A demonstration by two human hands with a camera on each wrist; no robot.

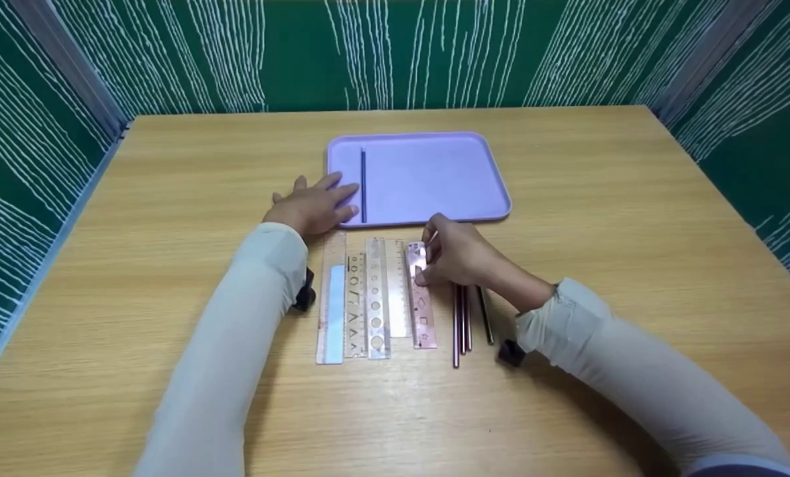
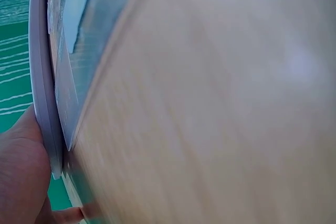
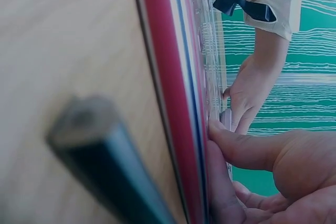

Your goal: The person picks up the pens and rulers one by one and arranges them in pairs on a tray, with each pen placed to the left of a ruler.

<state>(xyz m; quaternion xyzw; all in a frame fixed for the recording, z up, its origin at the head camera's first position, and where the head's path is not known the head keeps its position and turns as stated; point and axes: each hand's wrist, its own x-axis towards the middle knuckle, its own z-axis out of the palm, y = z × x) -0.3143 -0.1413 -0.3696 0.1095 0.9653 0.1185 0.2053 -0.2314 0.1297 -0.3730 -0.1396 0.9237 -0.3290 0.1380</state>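
The right hand [image 1: 461,253] pinches the pink ruler [image 1: 424,324] near the middle of the surface [image 1: 633,218]. Clear rulers [image 1: 377,308] lie on its left-edge side, pencils [image 1: 463,324] on its right-edge side. The left hand [image 1: 310,207], fingers spread wide, touches the purple tray [image 1: 434,175] toward the far edge.

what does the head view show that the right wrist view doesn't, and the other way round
Only the head view shows the dark pencil lying in the purple tray, the blue strip on the leftmost ruler and the cut-out shapes in the pink ruler.

Only the right wrist view shows a pencil's blunt end up close.

Both show the right hand, the left hand, loose pencils and the green wall.
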